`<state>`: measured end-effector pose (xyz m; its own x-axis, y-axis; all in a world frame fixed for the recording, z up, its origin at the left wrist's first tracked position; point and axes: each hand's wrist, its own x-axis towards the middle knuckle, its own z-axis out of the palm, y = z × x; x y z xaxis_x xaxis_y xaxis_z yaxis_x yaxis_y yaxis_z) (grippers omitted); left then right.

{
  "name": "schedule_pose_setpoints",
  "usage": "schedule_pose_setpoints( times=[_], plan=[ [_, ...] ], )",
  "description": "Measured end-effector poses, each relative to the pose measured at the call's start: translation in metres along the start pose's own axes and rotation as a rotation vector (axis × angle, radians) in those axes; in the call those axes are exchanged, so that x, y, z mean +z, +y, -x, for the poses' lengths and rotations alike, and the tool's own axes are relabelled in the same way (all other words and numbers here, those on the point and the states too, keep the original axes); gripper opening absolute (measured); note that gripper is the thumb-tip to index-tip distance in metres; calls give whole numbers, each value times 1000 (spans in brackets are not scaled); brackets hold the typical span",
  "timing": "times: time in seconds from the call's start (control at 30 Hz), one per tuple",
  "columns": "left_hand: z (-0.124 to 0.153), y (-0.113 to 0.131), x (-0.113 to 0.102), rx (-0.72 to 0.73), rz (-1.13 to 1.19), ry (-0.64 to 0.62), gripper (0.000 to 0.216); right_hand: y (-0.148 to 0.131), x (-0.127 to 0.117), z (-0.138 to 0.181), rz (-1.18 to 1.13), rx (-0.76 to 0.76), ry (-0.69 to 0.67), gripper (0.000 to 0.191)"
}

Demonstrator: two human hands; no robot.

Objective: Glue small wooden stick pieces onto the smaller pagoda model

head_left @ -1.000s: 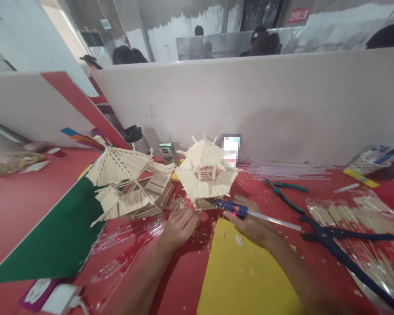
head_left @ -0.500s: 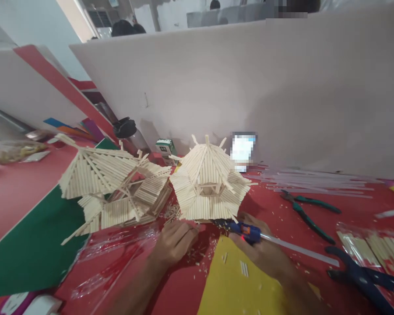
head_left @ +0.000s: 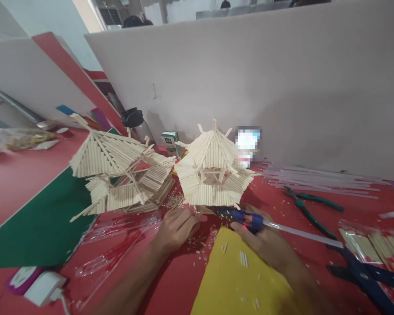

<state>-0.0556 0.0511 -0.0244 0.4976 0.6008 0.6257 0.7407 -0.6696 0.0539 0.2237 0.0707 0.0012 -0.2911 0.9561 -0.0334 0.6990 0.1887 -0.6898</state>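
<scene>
A pavilion model (head_left: 213,192) built of thin wooden sticks, with a two-tier roof, stands upright in front of me. My right hand (head_left: 265,238) grips a blue hot glue gun (head_left: 249,219) with a lit red light. A long translucent glue stick (head_left: 298,232) protrudes from the gun's rear. Its dark nozzle end points left, close under the model's lower roof edge. My left hand (head_left: 177,229) rests by the model's front left base, fingers curled and pressed together. Whatever lies between those fingertips is too small to make out.
Another stick pavilion (head_left: 108,153) stands to the left on green card (head_left: 39,223). Yellow card (head_left: 230,271) lies in front, with stick offcuts around. Green-handled pliers (head_left: 310,208), dark-blue-handled cutters (head_left: 364,273), packed sticks (head_left: 377,245) and spare glue sticks (head_left: 315,180) lie right. A white plug (head_left: 46,286) sits lower left.
The whole scene sits higher and slightly further right in view, as my head has moved. Both hands stay at the model's base, and the glue gun remains in my right hand.
</scene>
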Motion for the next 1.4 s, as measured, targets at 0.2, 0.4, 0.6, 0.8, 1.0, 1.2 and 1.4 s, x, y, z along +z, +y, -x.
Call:
schedule_pose_setpoints(
  times=[0.2,0.4,0.6,0.8,1.0,1.2,1.4],
  plan=[
    [-1,0,1,2,-29,14,8,3,-10,0,22,10,-17,45],
    [-3,0,-2,9,5,6,9,13,-31,2,31,8,-98,37],
    [-2,0,0,-5,19,11,10,18,-48,5,-25,125,-218,44],
    [-2,-1,1,-37,30,18,6,39,-66,9,-471,207,-529,53],
    [-3,0,1,-50,33,-1,13,38,-75,7,-436,191,-375,33],
    [0,1,4,-88,61,-9,18,42,-76,3,-395,174,-246,23],
    [-4,4,-1,-111,35,21,18,45,-76,5,-488,253,-195,36]
  ],
)
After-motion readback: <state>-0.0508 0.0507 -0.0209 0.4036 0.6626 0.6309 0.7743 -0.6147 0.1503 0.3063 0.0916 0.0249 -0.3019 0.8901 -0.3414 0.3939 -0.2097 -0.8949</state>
